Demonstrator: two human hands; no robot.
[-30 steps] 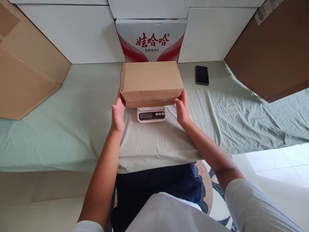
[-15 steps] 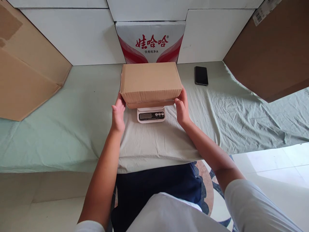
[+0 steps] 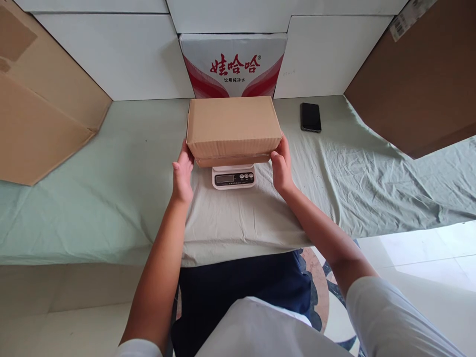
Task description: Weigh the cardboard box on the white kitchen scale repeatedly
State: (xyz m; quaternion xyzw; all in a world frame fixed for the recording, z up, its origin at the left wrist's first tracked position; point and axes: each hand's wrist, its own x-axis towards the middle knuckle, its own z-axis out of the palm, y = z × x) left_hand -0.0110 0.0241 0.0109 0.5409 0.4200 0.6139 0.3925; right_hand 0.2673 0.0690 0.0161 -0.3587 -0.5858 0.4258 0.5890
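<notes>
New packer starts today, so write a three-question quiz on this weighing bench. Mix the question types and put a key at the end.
1. True or false: the cardboard box sits on top of the kitchen scale.
2. Which hand is on the box side nearer the black phone?
A. left hand
B. right hand
C. neither
3. Fill in: the table is covered by a pale green ____.

Key
1. True; the scale's display and buttons stick out below the box's front edge.
2. B; the right hand is at the box's right end, the left hand at the other end.
3. Sheet; the wrinkled sheet covers the whole tabletop.
</notes>
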